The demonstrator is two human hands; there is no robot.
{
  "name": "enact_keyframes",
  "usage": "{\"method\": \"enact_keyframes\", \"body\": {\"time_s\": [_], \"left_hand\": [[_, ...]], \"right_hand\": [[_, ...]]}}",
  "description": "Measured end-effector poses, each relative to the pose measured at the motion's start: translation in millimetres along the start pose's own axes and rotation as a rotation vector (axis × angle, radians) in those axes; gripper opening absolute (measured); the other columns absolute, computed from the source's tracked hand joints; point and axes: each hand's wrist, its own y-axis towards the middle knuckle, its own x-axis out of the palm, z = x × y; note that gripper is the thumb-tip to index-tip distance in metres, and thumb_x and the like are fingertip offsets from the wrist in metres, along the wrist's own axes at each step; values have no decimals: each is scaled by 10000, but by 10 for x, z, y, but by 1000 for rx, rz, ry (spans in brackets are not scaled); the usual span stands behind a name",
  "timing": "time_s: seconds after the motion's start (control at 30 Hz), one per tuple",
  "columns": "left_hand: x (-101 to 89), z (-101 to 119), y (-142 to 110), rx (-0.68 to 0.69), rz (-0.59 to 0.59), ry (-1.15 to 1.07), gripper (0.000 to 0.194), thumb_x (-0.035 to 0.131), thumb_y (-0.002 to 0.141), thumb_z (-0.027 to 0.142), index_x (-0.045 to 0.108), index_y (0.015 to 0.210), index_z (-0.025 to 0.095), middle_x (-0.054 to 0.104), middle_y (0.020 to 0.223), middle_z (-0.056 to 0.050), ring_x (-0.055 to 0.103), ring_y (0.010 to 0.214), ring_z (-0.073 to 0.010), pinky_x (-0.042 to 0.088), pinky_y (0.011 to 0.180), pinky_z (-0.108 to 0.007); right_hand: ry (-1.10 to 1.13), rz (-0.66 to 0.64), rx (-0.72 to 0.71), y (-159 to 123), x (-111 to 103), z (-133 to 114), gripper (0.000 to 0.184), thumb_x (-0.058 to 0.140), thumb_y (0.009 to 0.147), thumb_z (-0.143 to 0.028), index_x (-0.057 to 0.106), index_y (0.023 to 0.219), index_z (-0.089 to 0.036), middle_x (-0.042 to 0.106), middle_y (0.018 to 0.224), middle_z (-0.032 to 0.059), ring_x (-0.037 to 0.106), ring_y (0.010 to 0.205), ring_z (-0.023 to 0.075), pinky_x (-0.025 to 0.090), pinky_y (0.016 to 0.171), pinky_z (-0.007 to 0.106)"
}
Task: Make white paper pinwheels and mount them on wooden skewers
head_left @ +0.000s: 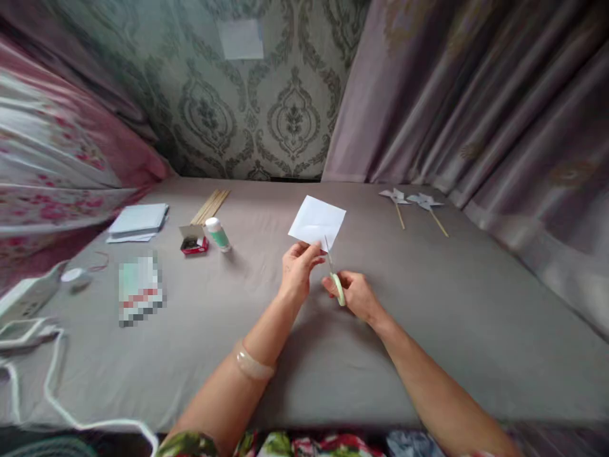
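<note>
A white square of paper (318, 219) is held up over the table, its near edge pinched between the thumb and fingers of my left hand (299, 266). My right hand (356, 293) grips a pair of scissors (339, 289) by pale green handles. The scissor blades reach the paper's near right corner, close beside my left fingertips. Whether the blades are parted there is too small to tell.
On the left of the grey-covered table (228, 355) are a paper stack (137, 219), wooden sticks (210, 206), a small red box (194, 246), a white-and-green bottle (219, 235) and a power strip (31, 301) with a white cable. Two paper pinwheels (394, 198) lie at the back right.
</note>
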Motion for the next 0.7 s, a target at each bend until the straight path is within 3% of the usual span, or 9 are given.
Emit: {"method": "enact_keyframes", "body": {"time_s": [0.7], "left_hand": [[11,29,-18,-16,8,-24,256,793,562,297,627,661,129,622,656,-7,591,612,-94,460,578,-212]], "right_hand": [[41,112,34,-6,26,17,394,683,638,-487,504,507,-162,461,462,-31,364,457,79,277,438,223]]}}
